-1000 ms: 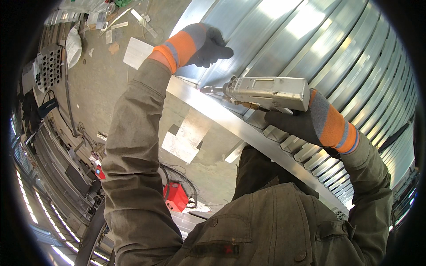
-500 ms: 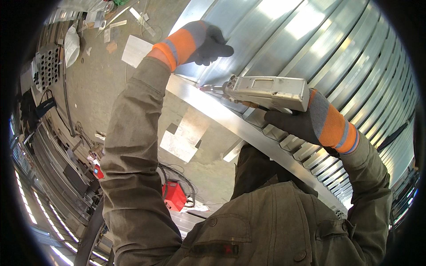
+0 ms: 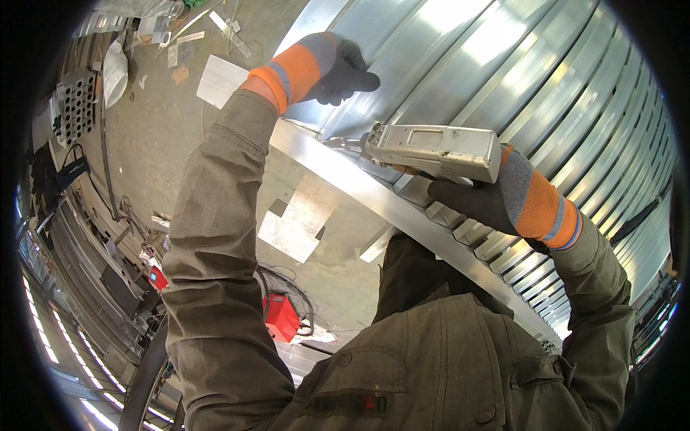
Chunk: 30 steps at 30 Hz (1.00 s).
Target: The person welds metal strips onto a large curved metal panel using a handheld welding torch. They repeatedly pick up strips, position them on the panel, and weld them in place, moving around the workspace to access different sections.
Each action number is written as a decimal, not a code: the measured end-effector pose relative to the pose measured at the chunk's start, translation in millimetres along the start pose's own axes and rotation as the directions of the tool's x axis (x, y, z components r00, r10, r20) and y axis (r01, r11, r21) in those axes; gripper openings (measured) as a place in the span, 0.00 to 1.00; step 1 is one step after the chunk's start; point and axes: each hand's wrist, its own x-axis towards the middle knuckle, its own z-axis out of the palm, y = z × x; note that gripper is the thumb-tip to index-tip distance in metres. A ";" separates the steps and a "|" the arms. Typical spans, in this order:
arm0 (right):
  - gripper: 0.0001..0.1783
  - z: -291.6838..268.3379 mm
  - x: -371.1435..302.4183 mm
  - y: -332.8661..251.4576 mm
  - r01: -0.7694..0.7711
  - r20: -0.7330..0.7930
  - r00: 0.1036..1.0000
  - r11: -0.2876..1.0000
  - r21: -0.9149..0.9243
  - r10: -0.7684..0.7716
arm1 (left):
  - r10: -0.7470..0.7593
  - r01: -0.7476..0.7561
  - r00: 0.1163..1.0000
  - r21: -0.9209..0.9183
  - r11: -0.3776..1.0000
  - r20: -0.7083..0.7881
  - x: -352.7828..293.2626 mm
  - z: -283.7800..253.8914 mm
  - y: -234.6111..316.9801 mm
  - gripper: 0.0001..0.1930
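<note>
My right hand (image 3: 496, 194), in a black glove with an orange and grey cuff, is closed round the grip of a silver handheld welding gun (image 3: 435, 149). The gun's narrow nozzle (image 3: 343, 144) points left, its tip at the joint between the flat metal edge bar (image 3: 374, 194) and the end of a shiny metal slat (image 3: 381, 72). Just above the nozzle, my left hand (image 3: 343, 75), gloved alike, rests over the slats with its fingers curled. Whatever lies under those fingers is hidden.
Shiny parallel slats (image 3: 560, 93) fill the upper right. Below the edge bar, flat sheets (image 3: 298, 223) lie on the concrete floor, near a red box (image 3: 282, 318) with dark cables. A perforated metal piece (image 3: 75, 108) and stacked metal lengths (image 3: 108, 280) stand along the left.
A reddish glow at the nozzle tip is gone. The gun's nozzle and both hands have hardly moved.
</note>
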 end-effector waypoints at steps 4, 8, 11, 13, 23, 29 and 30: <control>0.23 6.8 5.6 10.4 0.102 -0.045 0.994 0.994 -0.041 -0.104 | 0.178 -0.178 0.984 0.014 0.984 0.026 8.4 -0.5 -15.2 0.23; 0.26 8.0 5.9 21.5 0.246 -0.091 0.960 0.954 -0.169 -0.264 | 0.480 -0.474 0.875 0.320 0.820 0.065 23.0 -0.9 -29.1 0.21; 0.27 7.4 5.7 22.4 0.270 -0.092 0.958 0.962 -0.035 -0.273 | 0.381 -0.378 0.924 0.252 0.891 0.038 25.7 0.1 -29.7 0.20; 0.27 6.9 4.0 19.9 0.241 -0.098 0.963 0.966 -0.090 -0.250 | 0.135 -0.137 0.991 0.135 0.981 0.024 25.7 1.1 -22.8 0.20; 0.28 4.4 3.9 17.9 0.221 -0.083 0.970 0.971 -0.091 -0.228 | 0.017 -0.018 0.999 0.031 0.999 0.045 11.7 -2.7 -8.2 0.20; 0.29 7.1 3.4 22.0 0.224 -0.085 0.970 0.973 -0.050 -0.228 | 0.012 -0.014 0.998 0.032 0.999 0.059 13.3 -2.3 -8.8 0.21; 0.29 7.0 3.2 22.3 0.248 -0.090 0.963 0.967 -0.059 -0.253 | 0.013 -0.015 0.998 0.039 0.999 0.056 13.3 -2.6 -8.5 0.21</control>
